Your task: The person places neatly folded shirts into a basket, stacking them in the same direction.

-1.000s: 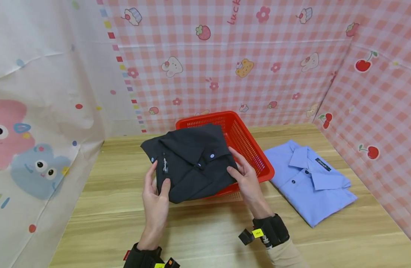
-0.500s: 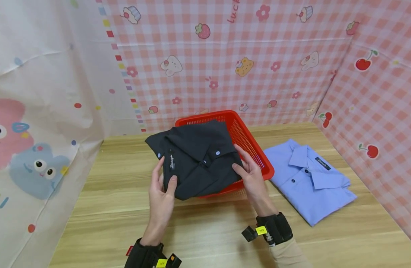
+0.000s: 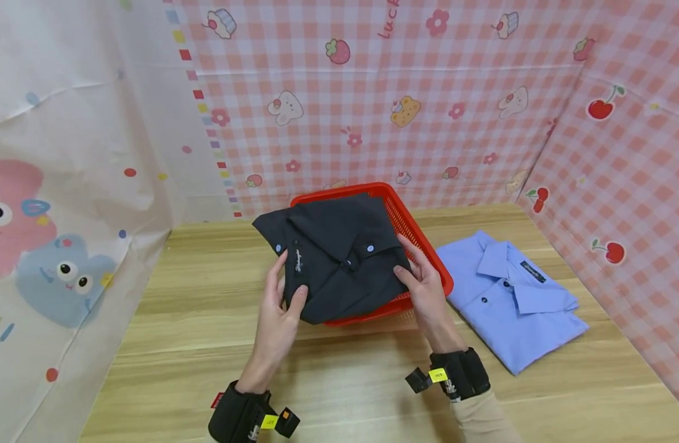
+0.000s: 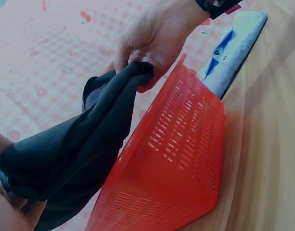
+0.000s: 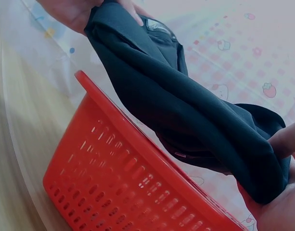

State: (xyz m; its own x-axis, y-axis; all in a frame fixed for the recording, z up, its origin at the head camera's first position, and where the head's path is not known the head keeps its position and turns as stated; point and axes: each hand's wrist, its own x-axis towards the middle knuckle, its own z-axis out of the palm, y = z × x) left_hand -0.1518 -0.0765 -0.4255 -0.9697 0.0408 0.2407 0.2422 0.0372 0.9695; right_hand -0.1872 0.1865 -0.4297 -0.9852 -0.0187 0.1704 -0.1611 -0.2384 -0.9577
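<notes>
Shift, head view: the black shirt (image 3: 341,246) and both hands are moving rightward, farther over the red basket (image 3: 413,223), than in the earlier frames.
Black shirt: its smooth, matte fabric is forming a flat, roughly rectangular fold, with a collar, pale buttons and white script lettering showing; one corner is jutting past the basket on the left.
Hands: the left hand (image 3: 278,317) is pinching the shirt's left edge, the right hand (image 3: 425,295) its right edge, both thumbs lying on top.
Red basket: its perforated plastic walls are flaring to a thick rim; the shirt is covering most of the opening, hiding the contents.
Blue shirt: crisp and neatly folded, the blue shirt (image 3: 511,307) is lying on the wood-grain counter (image 3: 178,344), right of the basket.
Left wrist, fabric: the shirt is sagging in soft folds between the hands, and slots are lining the basket's outer wall.
Right wrist, gap: pale printed backdrop (image 5: 65,57) is showing between the basket's rim and the cloth; the shirt is being held above it.
</notes>
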